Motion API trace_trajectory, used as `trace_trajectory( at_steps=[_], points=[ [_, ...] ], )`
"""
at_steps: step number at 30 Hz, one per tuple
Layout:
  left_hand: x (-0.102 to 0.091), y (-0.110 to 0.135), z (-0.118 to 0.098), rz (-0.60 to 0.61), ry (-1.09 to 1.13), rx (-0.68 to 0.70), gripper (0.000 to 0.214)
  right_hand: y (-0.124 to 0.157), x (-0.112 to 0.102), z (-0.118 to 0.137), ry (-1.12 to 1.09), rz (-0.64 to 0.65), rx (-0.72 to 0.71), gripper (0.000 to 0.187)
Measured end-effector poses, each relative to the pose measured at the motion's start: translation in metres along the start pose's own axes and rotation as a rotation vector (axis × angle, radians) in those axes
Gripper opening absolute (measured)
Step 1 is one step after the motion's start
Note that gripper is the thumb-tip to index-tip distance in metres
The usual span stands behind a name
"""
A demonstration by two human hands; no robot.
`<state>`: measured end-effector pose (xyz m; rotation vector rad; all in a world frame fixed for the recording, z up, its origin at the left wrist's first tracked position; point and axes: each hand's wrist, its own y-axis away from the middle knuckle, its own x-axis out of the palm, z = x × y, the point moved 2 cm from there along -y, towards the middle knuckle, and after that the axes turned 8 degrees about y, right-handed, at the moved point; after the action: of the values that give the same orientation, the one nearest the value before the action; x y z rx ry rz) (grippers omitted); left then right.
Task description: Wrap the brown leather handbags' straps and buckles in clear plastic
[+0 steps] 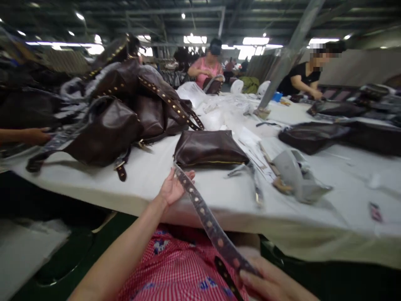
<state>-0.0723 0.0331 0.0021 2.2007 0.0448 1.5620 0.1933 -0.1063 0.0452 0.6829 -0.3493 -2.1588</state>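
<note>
While your left grip (pixel 171 189) lies spread under the strap (pixel 208 218) near the bag (pixel 208 146) on the bench (pixel 138 186), your right grip (pixel 266 279) pinches the strap's near part.

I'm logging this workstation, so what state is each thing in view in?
Studded strap: stretched between the hands, seemingly film-covered
Left hand: open, touching the strap
Right hand: closed on the strap
Nearest brown bag: lying down, zip apparently closed
Bags at left: heaped
Plastic wrap: crumpled
Table: covered in white
Ceiling lights: lit
</note>
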Motion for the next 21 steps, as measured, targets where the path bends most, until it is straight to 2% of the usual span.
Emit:
trace_trajectory(
  at_steps=[2, 3, 5, 7, 8, 10, 15, 18, 21],
  points=[
    [0.000, 0.022, 0.035, 0.049, -0.039, -0.132, 0.043, -0.008, -0.009, 0.000, -0.125, 0.031, 0.004, 0.055],
    [0.001, 0.034, 0.054, 0.079, -0.067, -0.206, 0.040, -0.013, -0.011, 0.001, -0.226, 0.134, -0.040, 0.058],
    [0.006, 0.058, 0.084, 0.125, -0.111, -0.300, 0.035, -0.023, -0.017, 0.004, -0.388, 0.256, -0.107, 0.055],
    [0.014, 0.072, 0.095, 0.089, -0.183, -0.268, 0.033, -0.031, -0.022, 0.005, -0.469, 0.295, -0.146, 0.048],
    [0.018, 0.075, 0.092, 0.047, -0.242, -0.217, 0.034, -0.035, -0.024, 0.005, -0.478, 0.278, -0.153, 0.044],
    [0.030, 0.074, 0.072, -0.038, -0.382, -0.068, 0.034, -0.039, -0.027, 0.004, -0.444, 0.216, -0.165, 0.037],
    [0.059, 0.063, 0.003, -0.119, -0.524, 0.363, 0.037, -0.042, -0.035, -0.005, -0.200, 0.128, -0.213, 0.029],
    [0.065, 0.064, -0.029, -0.201, -0.529, 0.476, 0.042, -0.043, -0.041, -0.012, -0.131, 0.144, -0.216, 0.034],
    [0.060, 0.068, -0.059, -0.294, -0.517, 0.520, 0.045, -0.043, -0.044, -0.020, -0.111, 0.201, -0.179, 0.038]
  ],
)
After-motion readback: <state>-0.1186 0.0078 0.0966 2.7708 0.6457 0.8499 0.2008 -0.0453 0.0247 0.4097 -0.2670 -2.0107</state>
